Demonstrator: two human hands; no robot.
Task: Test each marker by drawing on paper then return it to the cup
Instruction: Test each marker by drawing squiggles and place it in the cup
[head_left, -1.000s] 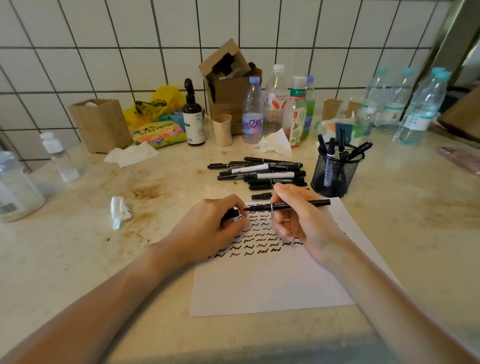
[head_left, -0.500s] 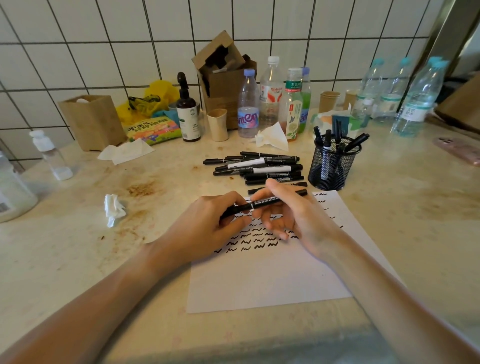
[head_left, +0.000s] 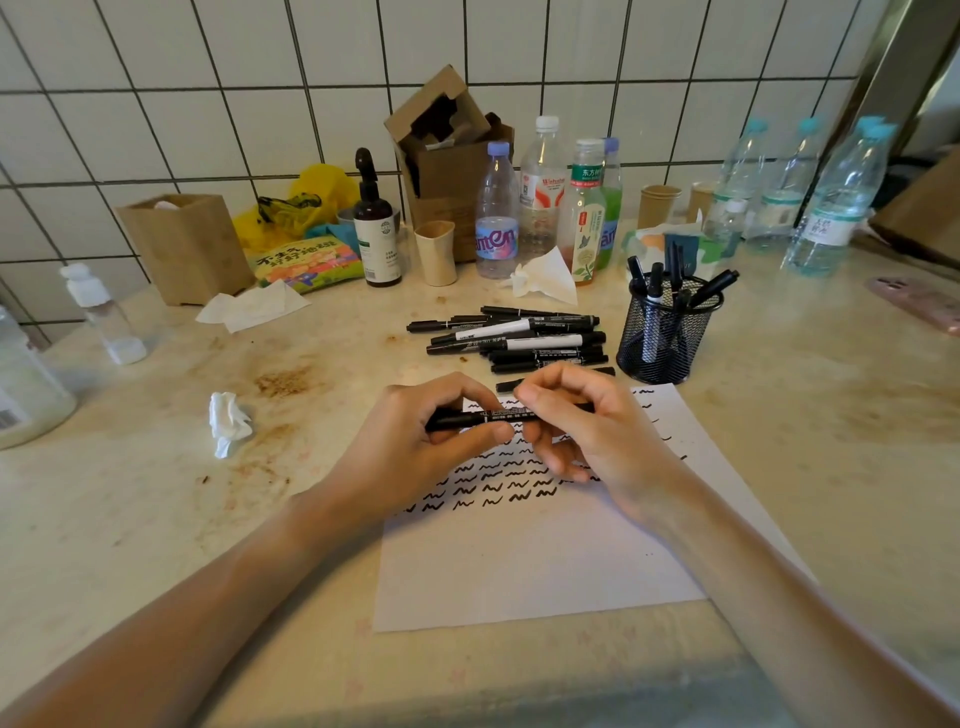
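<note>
Both my forearms reach in from the lower corners and meet at centre frame, above a white sheet of paper (head_left: 524, 566) lying on the stained beige tabletop (head_left: 156, 519). My left hand (head_left: 415, 441) is curled knuckles-up, its fingers (head_left: 488, 431) and thumb wrapped round the left part of a slim black marker with white lettering on its barrel (head_left: 506, 414). My right hand (head_left: 597, 431) arches over from the right, fingers bent, its fingertips (head_left: 530, 395) pinching the same marker near the middle. The marker lies nearly level between the two hands, just above the paper; its right end is hidden behind my right hand, so whether a cap sits there I cannot tell.

Rows of short black squiggles (head_left: 498, 475) cross the upper half of the sheet, partly covered by my hands; the lower half is blank. Just above my hands lies a loose pile of black and white markers (head_left: 519, 338). To its right, beside the paper's upper right corner, stands a black wire-mesh cup (head_left: 660, 338) with several black markers upright in it. A crumpled white tissue (head_left: 227, 421) sits left of my left hand.
</note>
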